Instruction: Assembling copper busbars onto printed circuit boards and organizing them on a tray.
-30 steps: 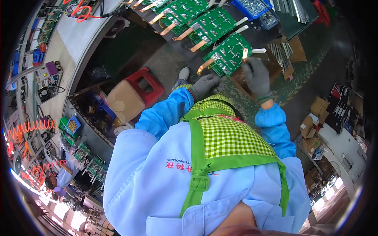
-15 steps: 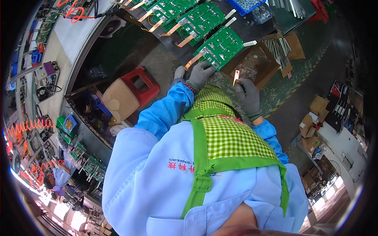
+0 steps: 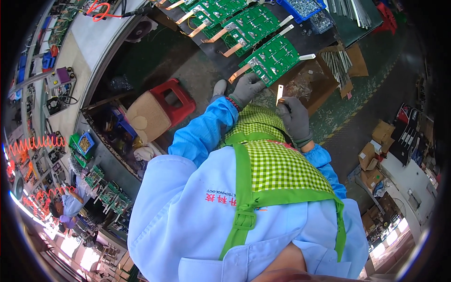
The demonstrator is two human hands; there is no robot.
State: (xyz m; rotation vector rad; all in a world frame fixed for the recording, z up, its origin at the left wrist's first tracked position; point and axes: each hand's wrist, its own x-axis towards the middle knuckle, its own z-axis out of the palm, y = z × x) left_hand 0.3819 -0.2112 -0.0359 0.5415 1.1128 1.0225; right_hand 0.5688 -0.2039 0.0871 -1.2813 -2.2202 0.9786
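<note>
My left hand [image 3: 246,90], in a grey glove, grips the near corner of a green circuit board [image 3: 274,57] at the table's front edge. From this board a bent copper strip [image 3: 240,73] sticks out on the left and a pale metal strip [image 3: 307,57] on the right. To the right and apart from the board, my gloved right hand [image 3: 296,121] is closed on a small flat copper strip [image 3: 280,92], which stands up from the fingertips. A hole shows near its upper end. The lower end is hidden by the fingers.
More circuit boards [image 3: 253,23] with copper strips lie in a row on the dark table. A blue bin [image 3: 300,10] of small metal parts stands at the back. An open cardboard box [image 3: 324,89] is below the table edge. A red stool [image 3: 181,101] stands left.
The whole view has shifted slightly, so the table and boards appear farther right and lower. The copper strip in my right hand is a little more upright. Both hands keep their hold.
</note>
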